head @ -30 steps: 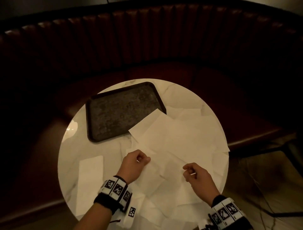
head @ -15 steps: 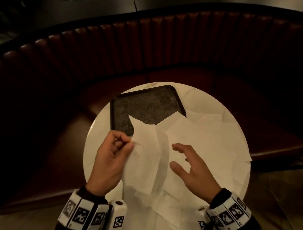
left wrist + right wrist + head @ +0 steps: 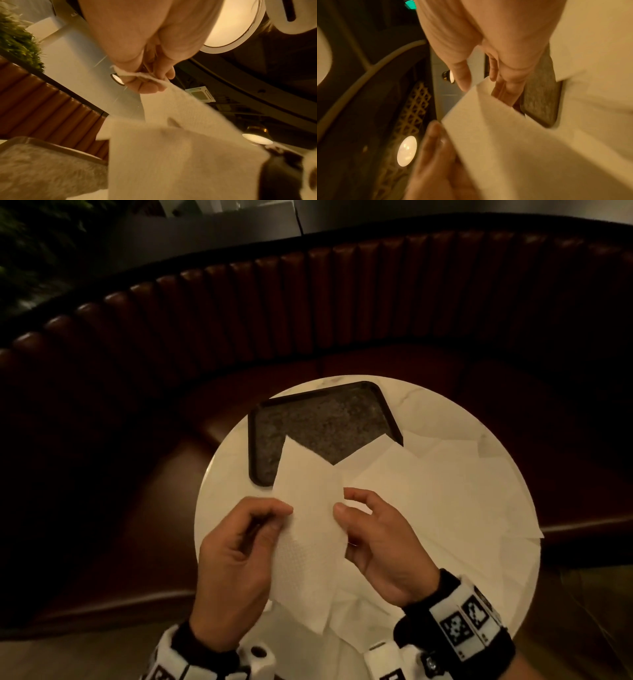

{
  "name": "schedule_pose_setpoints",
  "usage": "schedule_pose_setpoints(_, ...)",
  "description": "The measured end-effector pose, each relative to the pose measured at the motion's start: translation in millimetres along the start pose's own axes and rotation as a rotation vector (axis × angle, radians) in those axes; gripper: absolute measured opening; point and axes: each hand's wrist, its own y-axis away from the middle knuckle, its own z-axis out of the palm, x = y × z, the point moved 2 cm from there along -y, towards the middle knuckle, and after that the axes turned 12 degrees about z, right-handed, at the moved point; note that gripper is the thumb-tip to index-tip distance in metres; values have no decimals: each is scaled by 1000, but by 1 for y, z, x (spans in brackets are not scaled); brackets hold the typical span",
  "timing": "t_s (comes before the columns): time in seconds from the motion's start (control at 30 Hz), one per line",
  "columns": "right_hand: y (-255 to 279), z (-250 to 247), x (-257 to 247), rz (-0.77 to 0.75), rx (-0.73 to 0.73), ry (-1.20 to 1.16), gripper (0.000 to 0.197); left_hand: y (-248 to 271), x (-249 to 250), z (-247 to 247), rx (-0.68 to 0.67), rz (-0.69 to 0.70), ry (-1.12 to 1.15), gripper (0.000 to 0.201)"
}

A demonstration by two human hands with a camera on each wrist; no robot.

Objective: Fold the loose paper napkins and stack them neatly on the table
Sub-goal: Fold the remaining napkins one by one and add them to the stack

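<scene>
A white paper napkin point(image 3: 308, 525) hangs raised above the round white table point(image 3: 226, 481). My left hand point(image 3: 286, 513) pinches its left edge between thumb and curled fingers, which the left wrist view shows close up on the napkin point(image 3: 171, 155). My right hand point(image 3: 342, 499) is at the right edge, thumb in front and curled fingers behind the sheet point(image 3: 513, 148). Several loose unfolded napkins point(image 3: 445, 501) lie overlapping on the right half of the table, under and beyond my hands.
A dark rectangular tray point(image 3: 325, 422) sits at the back left of the table, with napkin corners overlapping its near edge. A curved brown booth seat point(image 3: 308, 302) wraps round the far side. The table's rim runs close beside my left hand.
My left hand has lifted one napkin off the pile and holds it up. My right hand let go, opened, then came in to take the napkin's right edge.
</scene>
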Motion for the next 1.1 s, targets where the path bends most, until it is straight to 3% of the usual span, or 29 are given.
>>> schedule_pose_setpoints(0.07,0,1,-1,9,-13,-31,37,16,-4,-1,-7,-108,-32,36)
schedule_pose_setpoints(0.17,0,-1,-3,-26,1,121,36,30,-12,-10,-67,-229,-157,41)
schedule_pose_setpoints(0.27,2,1,-10,-155,25,511,29,8,0,-25,-128,-60,-397,31)
schedule_pose_setpoints(0.33,5,7,-18,-252,-11,838,27,-20,5,-26,-270,63,-450,36)
schedule_pose_setpoints(0.37,6,11,-21,-283,-44,961,26,-35,4,-23,-366,68,-419,43)
schedule_pose_setpoints(0.43,9,17,-25,-336,-87,1125,24,-59,-1,-15,-552,-62,-219,50)
schedule_pose_setpoints(0.53,11,21,-32,-419,-68,1234,16,-72,-8,-8,-694,-101,-66,25)
schedule_pose_setpoints(0.63,12,19,-38,-390,-47,1224,19,-67,-14,-10,-573,-104,-59,3)
schedule_pose_setpoints(0.83,9,30,-41,-432,-27,1267,15,-53,-13,-8,-444,-144,-36,2)
schedule_pose_setpoints(0.93,9,27,-45,-440,19,1322,16,-51,-22,-22,-303,-166,-94,4)
schedule_pose_setpoints(1.1,9,-7,-49,-273,41,1240,12,-22,-50,-51,-99,-361,-63,4)
